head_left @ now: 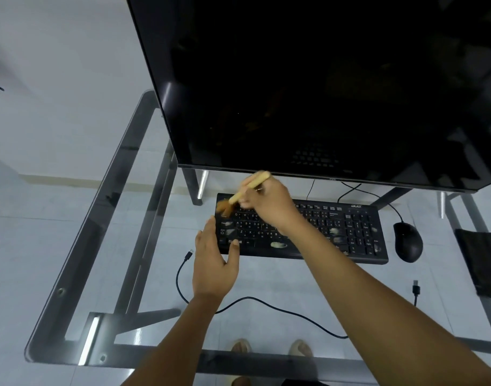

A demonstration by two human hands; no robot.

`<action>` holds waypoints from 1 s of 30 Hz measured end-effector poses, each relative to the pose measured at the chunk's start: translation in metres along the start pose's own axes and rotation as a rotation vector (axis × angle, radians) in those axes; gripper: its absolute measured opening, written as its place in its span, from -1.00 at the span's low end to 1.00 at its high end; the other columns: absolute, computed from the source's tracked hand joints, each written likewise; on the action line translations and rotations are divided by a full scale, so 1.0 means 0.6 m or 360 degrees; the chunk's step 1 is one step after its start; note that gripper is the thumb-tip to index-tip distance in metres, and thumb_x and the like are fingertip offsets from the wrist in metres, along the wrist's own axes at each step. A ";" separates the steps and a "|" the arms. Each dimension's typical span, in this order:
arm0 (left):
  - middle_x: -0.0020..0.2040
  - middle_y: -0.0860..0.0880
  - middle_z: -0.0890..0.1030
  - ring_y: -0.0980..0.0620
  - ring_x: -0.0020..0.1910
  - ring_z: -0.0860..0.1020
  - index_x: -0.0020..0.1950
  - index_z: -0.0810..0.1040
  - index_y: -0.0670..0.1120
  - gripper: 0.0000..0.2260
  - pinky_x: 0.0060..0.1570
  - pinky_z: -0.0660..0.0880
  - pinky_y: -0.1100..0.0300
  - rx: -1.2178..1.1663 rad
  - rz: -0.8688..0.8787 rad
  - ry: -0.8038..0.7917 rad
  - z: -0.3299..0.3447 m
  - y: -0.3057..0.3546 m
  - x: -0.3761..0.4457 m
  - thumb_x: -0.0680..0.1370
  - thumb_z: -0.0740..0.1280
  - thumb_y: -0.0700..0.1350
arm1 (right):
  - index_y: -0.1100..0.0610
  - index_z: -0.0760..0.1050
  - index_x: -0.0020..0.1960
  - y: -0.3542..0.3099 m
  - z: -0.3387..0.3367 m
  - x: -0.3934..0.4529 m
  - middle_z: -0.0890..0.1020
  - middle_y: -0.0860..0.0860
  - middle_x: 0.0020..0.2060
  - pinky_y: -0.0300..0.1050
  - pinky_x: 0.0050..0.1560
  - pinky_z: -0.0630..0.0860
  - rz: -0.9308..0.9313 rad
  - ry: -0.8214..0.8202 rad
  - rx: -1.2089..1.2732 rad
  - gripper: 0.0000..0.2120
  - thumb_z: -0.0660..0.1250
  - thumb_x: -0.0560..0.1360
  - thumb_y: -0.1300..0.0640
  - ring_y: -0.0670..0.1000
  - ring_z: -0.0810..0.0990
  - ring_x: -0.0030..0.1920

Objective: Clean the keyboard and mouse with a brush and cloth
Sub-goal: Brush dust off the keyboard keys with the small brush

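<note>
Over the keyboard's (308, 232) ten-o'clock corner, right hand (269, 204) grips the brush (247, 189), bristles on the keys. Left hand (213, 263), fingers straight, steadies the keyboard's nine-o'clock edge. Mouse (407, 240) lies at three o'clock. Risk: hard strokes may scatter dust onto the glass table (99, 246).

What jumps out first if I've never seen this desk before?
The big dark monitor fills the top, looming over a glass table. Below it, the right hand grips a wooden brush whose bristles sweep the far left corner of the black keyboard, while the left hand rests open at the keyboard's left end. A black mouse lies to its right.
</note>
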State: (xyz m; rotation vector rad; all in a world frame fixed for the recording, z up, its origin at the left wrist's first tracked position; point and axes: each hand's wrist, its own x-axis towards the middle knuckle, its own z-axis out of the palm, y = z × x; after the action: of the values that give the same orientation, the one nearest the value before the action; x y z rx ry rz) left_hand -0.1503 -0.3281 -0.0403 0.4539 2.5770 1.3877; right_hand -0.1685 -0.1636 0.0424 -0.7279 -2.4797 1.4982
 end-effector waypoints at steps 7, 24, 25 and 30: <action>0.30 0.03 0.38 0.00 0.33 0.35 0.50 0.11 0.06 -0.38 0.21 0.47 -0.06 0.0041 0.0034 -0.0009 0.001 -0.005 0.002 0.52 0.32 0.00 | 0.11 0.51 0.02 0.004 -0.003 -0.018 0.66 -0.02 -0.19 -0.35 -0.17 0.55 -0.0091 -0.0045 -0.0138 -0.94 0.28 0.56 0.19 -0.12 0.64 -0.20; 0.54 -0.02 0.10 -0.02 0.51 0.06 0.54 0.00 -0.09 -0.07 0.41 0.25 -0.10 0.0418 0.0146 -0.0092 0.013 -0.009 0.007 0.39 0.33 0.36 | 0.11 0.53 0.00 0.061 -0.072 -0.047 0.59 -0.06 -0.34 -0.30 -0.49 0.35 0.0016 0.0416 -0.0230 -0.94 0.31 0.54 0.21 -0.18 0.48 -0.47; 0.54 -0.02 0.10 -0.02 0.51 0.06 0.54 0.00 -0.09 -0.06 0.40 0.26 -0.11 0.0419 0.0137 -0.0096 0.014 -0.009 0.007 0.38 0.33 0.36 | 0.13 0.52 0.00 0.061 -0.080 -0.046 0.59 -0.08 -0.32 -0.35 -0.48 0.31 -0.0007 0.0504 -0.0169 -0.94 0.30 0.54 0.24 -0.20 0.47 -0.48; 0.55 -0.08 0.09 -0.01 0.54 -0.01 0.54 0.02 -0.15 -0.10 0.49 0.03 -0.09 0.0523 0.0213 -0.0080 0.018 -0.020 0.006 0.42 0.25 0.38 | 0.11 0.52 -0.02 0.045 -0.088 -0.050 0.57 -0.17 -0.32 -0.43 -0.39 0.36 0.0010 0.0079 -0.0245 -0.92 0.26 0.55 0.23 -0.22 0.51 -0.38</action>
State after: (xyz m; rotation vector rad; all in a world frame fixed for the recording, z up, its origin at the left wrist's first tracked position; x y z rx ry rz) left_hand -0.1524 -0.3245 -0.0563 0.7111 2.7845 0.9717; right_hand -0.1140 -0.1259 0.0484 -0.7879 -2.5789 1.2857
